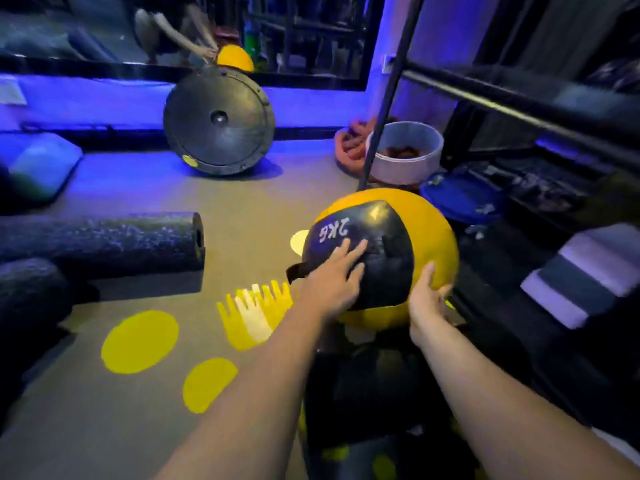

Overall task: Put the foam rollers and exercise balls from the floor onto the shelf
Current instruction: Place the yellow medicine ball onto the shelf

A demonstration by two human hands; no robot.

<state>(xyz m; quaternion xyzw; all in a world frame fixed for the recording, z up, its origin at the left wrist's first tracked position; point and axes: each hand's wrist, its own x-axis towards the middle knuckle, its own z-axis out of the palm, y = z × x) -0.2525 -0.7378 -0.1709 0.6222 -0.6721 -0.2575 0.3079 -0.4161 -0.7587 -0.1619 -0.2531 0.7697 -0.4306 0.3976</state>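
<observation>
A yellow and black exercise ball (426,220) marked 2KG is held above the floor between both hands. My left hand (334,280) lies flat on its black panel with straight fingers. My right hand (427,299) cups the ball's lower right side, thumb up along the yellow. A long black foam roller (104,240) lies on the floor at the left, and a second dark roller (27,289) lies in front of it. The black shelf (519,98) stands at the right.
A black balance trainer (218,124) leans on the mirror wall. A grey bucket (405,154) and a blue disc (460,195) sit by the shelf post. Folded striped towels (585,271) lie at the right. A dark bag sits below my arms. Yellow markers dot the floor.
</observation>
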